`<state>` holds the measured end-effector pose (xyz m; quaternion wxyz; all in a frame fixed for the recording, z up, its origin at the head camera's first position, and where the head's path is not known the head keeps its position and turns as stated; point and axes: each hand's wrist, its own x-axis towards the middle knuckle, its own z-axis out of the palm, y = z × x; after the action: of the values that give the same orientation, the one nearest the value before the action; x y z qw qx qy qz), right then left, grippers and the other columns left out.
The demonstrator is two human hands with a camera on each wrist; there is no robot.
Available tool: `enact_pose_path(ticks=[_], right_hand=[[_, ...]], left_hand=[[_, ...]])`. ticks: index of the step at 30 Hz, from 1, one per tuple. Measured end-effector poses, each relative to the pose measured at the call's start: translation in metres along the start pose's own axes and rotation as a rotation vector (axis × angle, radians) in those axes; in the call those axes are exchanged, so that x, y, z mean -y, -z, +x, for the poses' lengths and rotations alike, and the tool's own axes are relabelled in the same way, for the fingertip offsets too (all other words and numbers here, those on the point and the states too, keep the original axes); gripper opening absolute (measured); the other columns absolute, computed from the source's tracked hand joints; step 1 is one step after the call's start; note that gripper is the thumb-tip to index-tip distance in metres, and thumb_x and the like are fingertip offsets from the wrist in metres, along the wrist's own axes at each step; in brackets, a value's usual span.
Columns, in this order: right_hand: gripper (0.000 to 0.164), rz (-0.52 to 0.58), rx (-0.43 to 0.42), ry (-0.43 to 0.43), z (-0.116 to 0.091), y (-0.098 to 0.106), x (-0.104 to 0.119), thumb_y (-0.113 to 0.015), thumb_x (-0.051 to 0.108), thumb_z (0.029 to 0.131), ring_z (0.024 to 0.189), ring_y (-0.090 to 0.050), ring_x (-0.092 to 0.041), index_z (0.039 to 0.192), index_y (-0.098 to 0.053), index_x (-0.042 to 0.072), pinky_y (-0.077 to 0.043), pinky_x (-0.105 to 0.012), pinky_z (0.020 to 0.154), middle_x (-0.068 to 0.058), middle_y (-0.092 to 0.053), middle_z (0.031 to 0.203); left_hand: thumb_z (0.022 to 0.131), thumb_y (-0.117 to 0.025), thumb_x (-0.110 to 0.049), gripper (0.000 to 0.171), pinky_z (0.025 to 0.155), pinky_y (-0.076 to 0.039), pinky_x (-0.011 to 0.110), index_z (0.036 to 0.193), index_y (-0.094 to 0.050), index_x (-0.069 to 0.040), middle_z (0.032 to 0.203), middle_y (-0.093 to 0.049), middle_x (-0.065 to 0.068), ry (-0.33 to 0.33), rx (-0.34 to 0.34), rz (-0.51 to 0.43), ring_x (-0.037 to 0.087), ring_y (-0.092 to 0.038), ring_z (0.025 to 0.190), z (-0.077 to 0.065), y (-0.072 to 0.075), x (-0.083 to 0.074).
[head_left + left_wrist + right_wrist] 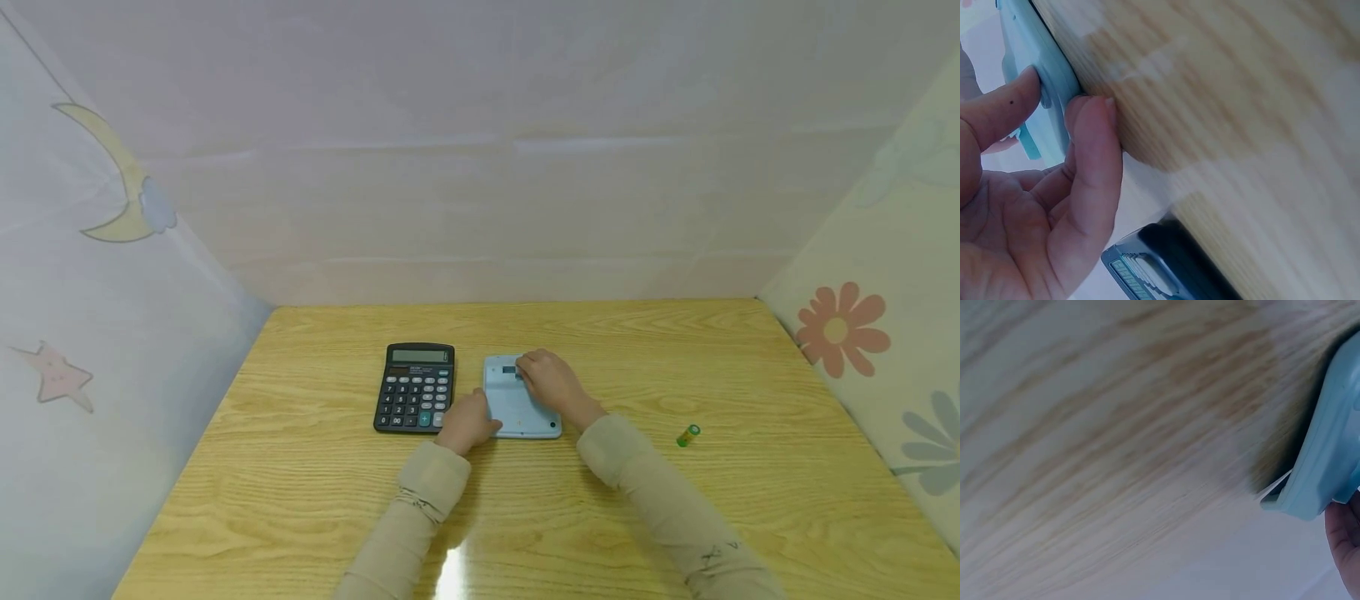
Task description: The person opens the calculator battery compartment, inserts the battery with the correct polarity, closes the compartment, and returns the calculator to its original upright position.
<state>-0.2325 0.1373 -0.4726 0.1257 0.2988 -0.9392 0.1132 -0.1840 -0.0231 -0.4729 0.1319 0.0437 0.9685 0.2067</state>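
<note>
A light-blue flat device [517,408] lies on the table, a dark slot near its far edge. My left hand [468,421] grips its near left side; in the left wrist view the thumb [1013,103] rests on its face and the fingers curl at its edge. At the slot, my right hand [551,382] has bent fingers round a small light-blue cover [1030,144], which sticks up from the device; the fingertips are partly hidden. A black calculator [415,387] lies face up just left of my left hand.
A small green battery [687,435] is on the wooden table [300,500], to the right of my right forearm. Printed cloth walls [480,208] stand along the table's back and both sides.
</note>
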Motion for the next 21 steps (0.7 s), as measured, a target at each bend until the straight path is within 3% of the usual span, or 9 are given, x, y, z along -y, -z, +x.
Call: enact_pose_path(ticks=[5, 13, 21], right_hand=[[0.007, 0.009, -0.028, -0.029, 0.0028, -0.002, 0.0015, -0.057, 0.004, 0.089, 0.087, -0.062, -0.027, 0.086, -0.063, 0.001, -0.05, -0.036, 0.074, -0.013, -0.066, 0.089], [0.009, -0.051, 0.001, -0.044, 0.0037, -0.0023, 0.0023, -0.058, -0.001, 0.086, 0.089, -0.062, -0.029, 0.095, -0.061, -0.002, -0.051, -0.034, 0.074, -0.017, -0.065, 0.094], [0.015, 0.104, -0.022, -0.193, 0.0041, 0.0021, 0.0028, -0.052, 0.006, 0.092, 0.09, -0.062, -0.029, 0.098, -0.063, -0.001, -0.049, -0.037, 0.077, -0.015, -0.066, 0.095]], left_hand=[[0.08, -0.07, -0.026, 0.058, 0.064, -0.049, 0.04, 0.119, -0.047, 0.01, 0.093, -0.061, 0.02, 0.0, 0.002, 0.001, 0.029, -0.06, 0.081, -0.001, 0.0007, -0.0004], [0.081, -0.07, -0.026, 0.058, 0.064, -0.048, 0.04, 0.121, -0.047, 0.009, 0.095, -0.061, 0.021, -0.003, 0.002, 0.005, 0.03, -0.06, 0.083, -0.001, 0.0, -0.0006], [0.08, -0.07, -0.026, 0.055, 0.063, -0.048, 0.04, 0.118, -0.049, 0.009, 0.093, -0.062, 0.02, -0.01, -0.01, -0.001, 0.03, -0.06, 0.081, -0.0015, 0.0007, 0.0]])
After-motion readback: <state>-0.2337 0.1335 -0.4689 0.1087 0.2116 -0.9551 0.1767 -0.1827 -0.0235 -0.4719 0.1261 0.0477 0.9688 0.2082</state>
